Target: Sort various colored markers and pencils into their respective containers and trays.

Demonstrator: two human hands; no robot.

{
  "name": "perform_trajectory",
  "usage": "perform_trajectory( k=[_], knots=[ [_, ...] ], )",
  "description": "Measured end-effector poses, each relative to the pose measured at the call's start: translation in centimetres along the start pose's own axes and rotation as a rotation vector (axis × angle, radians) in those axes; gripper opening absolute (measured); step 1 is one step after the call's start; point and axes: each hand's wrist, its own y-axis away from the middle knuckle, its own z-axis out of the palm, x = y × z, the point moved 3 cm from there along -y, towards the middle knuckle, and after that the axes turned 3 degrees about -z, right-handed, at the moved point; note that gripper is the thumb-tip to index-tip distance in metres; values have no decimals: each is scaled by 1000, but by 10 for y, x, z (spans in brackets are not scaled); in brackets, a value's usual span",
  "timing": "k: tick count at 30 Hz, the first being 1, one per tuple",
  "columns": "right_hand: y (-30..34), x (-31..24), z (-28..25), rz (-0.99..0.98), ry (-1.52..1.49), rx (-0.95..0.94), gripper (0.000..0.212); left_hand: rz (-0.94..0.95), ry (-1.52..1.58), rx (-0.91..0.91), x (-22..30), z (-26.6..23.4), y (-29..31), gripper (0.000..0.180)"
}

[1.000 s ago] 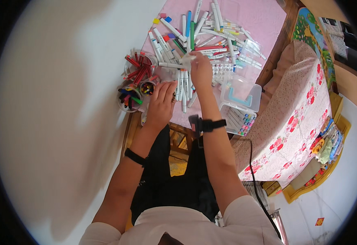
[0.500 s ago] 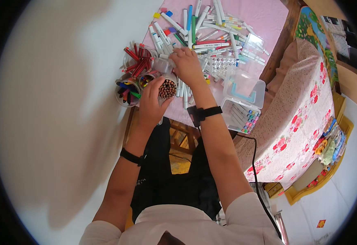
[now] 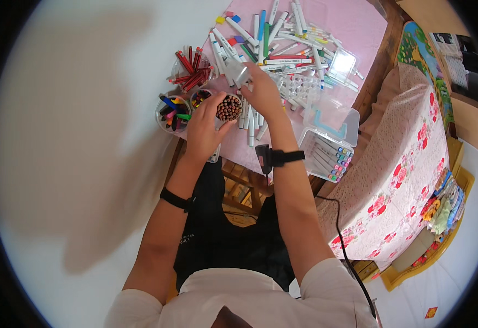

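Left hand [image 3: 201, 130] blocks some of the small pens [image 3: 199, 98], and with the pencils [image 3: 228, 108] you basically only get the ends, everything lower is hidden. Right hand [image 3: 262, 94] covers one end of the clear piece [image 3: 236, 72], so can't tell if it's a cup or lid. Print on the markers [image 3: 288, 62]? Way too tiny. Top edge chops off one white marker [image 3: 274, 10], bottom edge crops the shirt [image 3: 195, 298].

The fisheye camera sits on the head and looks down, from quite near, at the left hand [image 3: 203, 132], the right hand [image 3: 262, 92] and the table [image 3: 362, 24].
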Motion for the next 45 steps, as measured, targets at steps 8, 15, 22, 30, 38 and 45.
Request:
perform_trajectory(
  k=[8,15,22,30,38,45],
  knots=[
    [61,-71,-21,-284,-44,-8,58,-117,92,37,-10,6,5,98],
    [76,-66,3,-364,3,41,61,-99,224,96,-15,11,9,104],
    [79,-62,26,-406,83,87,71,121,92,246,-19,26,14,97],
    [83,-52,37,-474,-33,259,74,158,-107,357,-26,28,8,99],
    [143,-122,-37,-578,-67,359,75,251,410,248,56,-16,42,98],
    [192,-113,-81,-384,-256,335,73,305,470,46,87,19,74,83]
  ],
)
